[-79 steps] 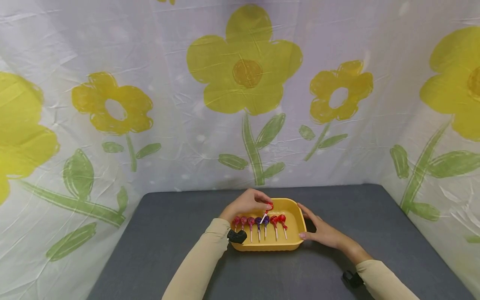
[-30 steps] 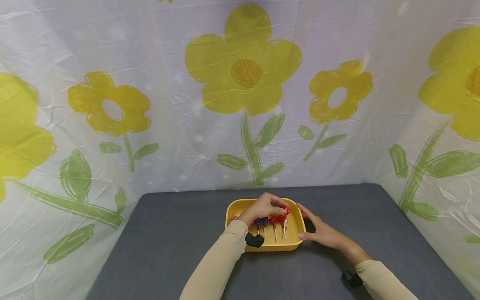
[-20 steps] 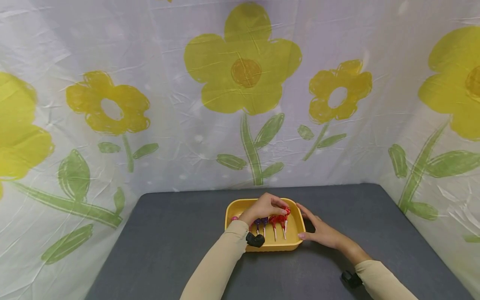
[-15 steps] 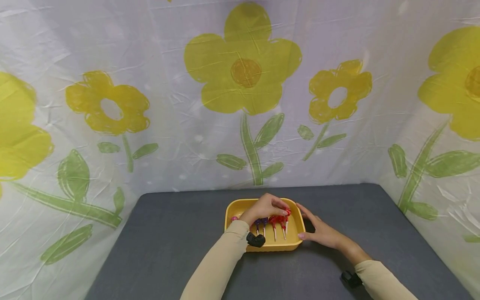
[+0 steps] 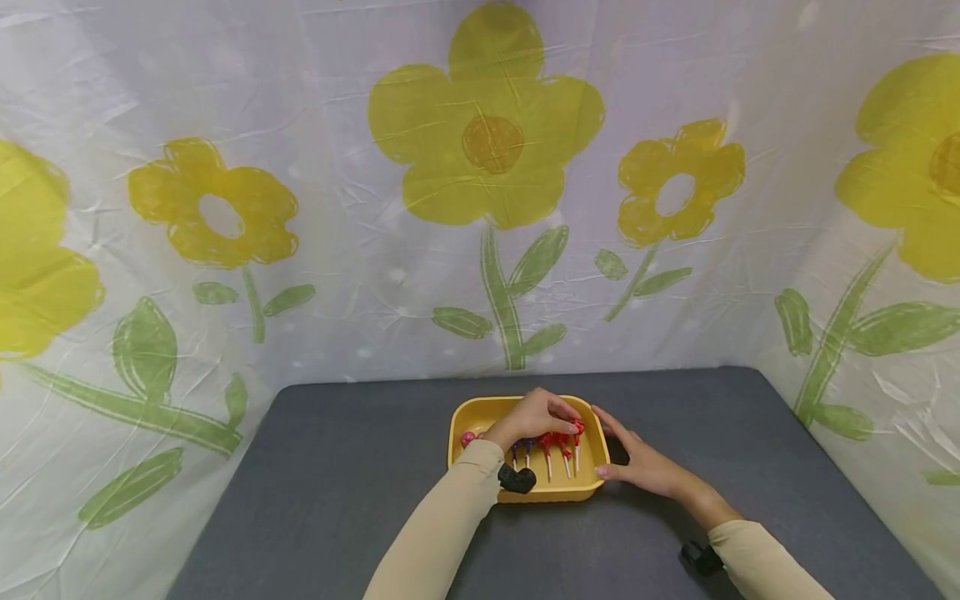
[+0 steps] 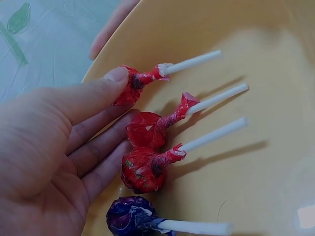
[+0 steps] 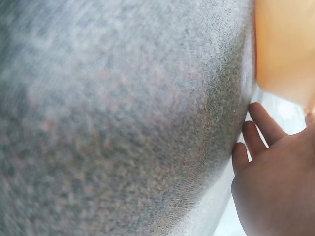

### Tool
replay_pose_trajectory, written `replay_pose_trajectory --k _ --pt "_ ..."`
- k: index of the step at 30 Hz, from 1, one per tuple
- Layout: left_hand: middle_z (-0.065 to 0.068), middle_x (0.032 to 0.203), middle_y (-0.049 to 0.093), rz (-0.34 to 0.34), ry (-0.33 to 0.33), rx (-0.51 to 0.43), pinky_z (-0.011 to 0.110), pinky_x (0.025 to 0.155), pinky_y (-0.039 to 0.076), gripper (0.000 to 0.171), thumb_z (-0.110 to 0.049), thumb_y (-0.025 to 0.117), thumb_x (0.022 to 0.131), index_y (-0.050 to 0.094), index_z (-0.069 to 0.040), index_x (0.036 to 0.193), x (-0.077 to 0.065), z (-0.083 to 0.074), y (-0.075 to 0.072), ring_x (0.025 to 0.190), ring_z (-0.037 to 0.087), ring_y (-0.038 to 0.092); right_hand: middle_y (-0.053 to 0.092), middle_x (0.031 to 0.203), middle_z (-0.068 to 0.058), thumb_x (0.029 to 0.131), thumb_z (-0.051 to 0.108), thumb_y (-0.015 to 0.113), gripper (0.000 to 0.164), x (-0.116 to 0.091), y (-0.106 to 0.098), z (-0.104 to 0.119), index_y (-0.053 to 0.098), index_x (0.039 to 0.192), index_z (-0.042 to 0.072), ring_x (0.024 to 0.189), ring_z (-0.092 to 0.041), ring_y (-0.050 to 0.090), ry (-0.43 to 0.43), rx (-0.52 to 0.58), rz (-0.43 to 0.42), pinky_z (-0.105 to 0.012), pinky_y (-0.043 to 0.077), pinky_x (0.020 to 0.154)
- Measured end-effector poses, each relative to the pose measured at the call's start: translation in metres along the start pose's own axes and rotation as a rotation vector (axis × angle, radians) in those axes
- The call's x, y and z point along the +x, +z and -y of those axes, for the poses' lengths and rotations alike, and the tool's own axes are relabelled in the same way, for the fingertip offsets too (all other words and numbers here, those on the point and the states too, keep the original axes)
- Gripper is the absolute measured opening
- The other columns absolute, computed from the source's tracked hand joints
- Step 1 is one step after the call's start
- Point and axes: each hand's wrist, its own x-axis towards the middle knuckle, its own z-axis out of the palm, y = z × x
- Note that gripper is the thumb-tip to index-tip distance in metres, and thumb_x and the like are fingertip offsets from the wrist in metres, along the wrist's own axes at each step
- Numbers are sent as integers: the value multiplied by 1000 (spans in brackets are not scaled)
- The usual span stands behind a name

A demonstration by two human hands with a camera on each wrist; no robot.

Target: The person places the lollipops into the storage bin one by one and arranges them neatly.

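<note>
In the head view my left hand (image 5: 528, 417) reaches into a yellow tray (image 5: 555, 495) near its right end. Thumb and fingers pinch the wrapped head of a red lollipop (image 6: 135, 86), whose white stick points toward the near side. Beside it in the left wrist view lie two more red lollipops (image 6: 142, 169) and a purple lollipop (image 6: 129, 216), sticks all the same way. A pink lollipop (image 5: 468, 437) shows left of my wrist; others there are hidden by the hand. My right hand (image 5: 645, 467) rests its spread thumb and fingers against the tray's right side.
The tray stands on a dark grey table (image 5: 360, 475). Behind and at both sides hangs a pale curtain (image 5: 360, 292) with yellow flowers. A black wrist camera (image 5: 516, 478) on the left arm overlaps the tray's front rim.
My left hand has carried the red lollipop rightward and lowered it beside the other red ones at the row's right end. The right hand has stayed at the tray's side.
</note>
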Motion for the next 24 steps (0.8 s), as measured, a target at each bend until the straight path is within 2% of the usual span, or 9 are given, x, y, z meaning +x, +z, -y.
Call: replay_pose_trajectory --k 14,24 --pt "3 97 79 -10 -9 28 16 73 55 20 -21 79 85 79 -12 103 3 3 6 80 5 70 33 156 -24 90 34 71 97 0 1 0 4 160 34 145 -51 26 -1 0 -5 -77 32 102" --pt "3 98 79 2 -3 36 16 75 54 20 -21 79 84 79 -12 102 4 4 7 82 5 70 35 155 -23 91 32 71 95 0 1 -1 5 160 34 144 -51 26 -17 2 -12 -76 32 102"
